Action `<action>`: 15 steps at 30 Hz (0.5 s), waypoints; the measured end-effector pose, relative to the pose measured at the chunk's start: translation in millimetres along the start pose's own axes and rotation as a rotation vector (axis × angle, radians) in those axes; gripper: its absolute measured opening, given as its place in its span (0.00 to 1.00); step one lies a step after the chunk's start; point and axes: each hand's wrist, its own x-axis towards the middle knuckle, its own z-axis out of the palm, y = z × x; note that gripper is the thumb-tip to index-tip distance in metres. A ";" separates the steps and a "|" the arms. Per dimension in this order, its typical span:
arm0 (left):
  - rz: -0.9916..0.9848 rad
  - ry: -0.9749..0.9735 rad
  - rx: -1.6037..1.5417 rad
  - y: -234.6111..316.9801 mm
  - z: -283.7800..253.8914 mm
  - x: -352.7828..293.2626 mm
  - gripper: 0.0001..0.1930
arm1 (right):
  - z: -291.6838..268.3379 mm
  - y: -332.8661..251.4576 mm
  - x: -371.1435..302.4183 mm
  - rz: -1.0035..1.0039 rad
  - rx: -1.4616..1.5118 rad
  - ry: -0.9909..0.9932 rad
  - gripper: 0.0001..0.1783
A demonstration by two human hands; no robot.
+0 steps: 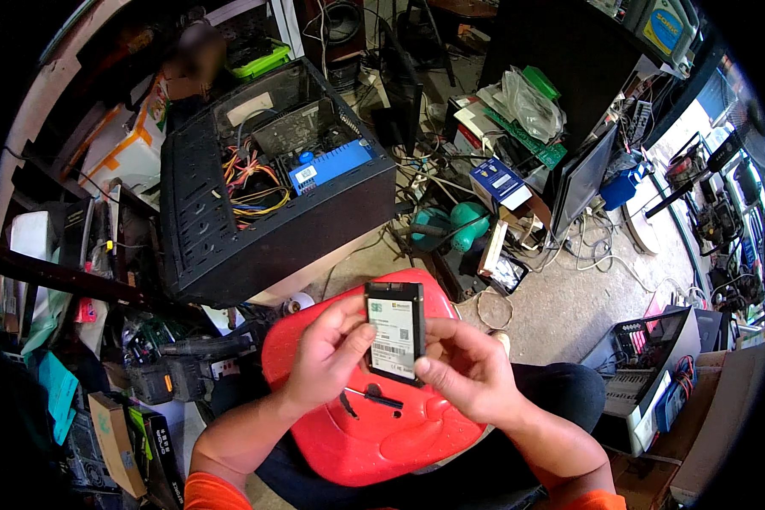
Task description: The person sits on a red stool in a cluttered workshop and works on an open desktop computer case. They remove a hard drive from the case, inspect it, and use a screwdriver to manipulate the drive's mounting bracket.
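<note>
Both my hands hold a flat black solid-state drive (393, 336) upright above a red plastic stool (331, 442). Its white printed label faces me, and connector slots run along its top edge. My left hand (336, 350) pinches the left side, thumb on the label. On the right side, my right hand (467, 365) grips the lower edge with its thumb in front; the fingers behind are partly hidden. A small screwdriver (374, 398) with a black handle lies on the seat just below the drive, near a dark hole in the plastic.
Beyond the stool at left stands an opened black computer case (289, 204) with loose coloured wires and a blue part. A teal power tool (459, 226) and a blue box (499, 183) lie ahead. Cables cover the floor at right, near another open case (646, 365). A cordless drill (200, 350) lies left.
</note>
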 end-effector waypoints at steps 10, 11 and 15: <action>-0.232 -0.181 -0.572 9.9 6.4 -3.0 0.25 | 4.3 5.8 9.0 -0.552 -0.623 -0.008 0.19; -0.223 -0.177 -0.571 9.0 3.4 -3.9 0.25 | 4.2 3.6 9.3 -0.579 -0.639 0.049 0.16; -0.214 -0.220 -0.598 14.8 -3.9 -1.5 0.27 | -3.5 -6.8 11.6 -0.480 -0.610 0.225 0.12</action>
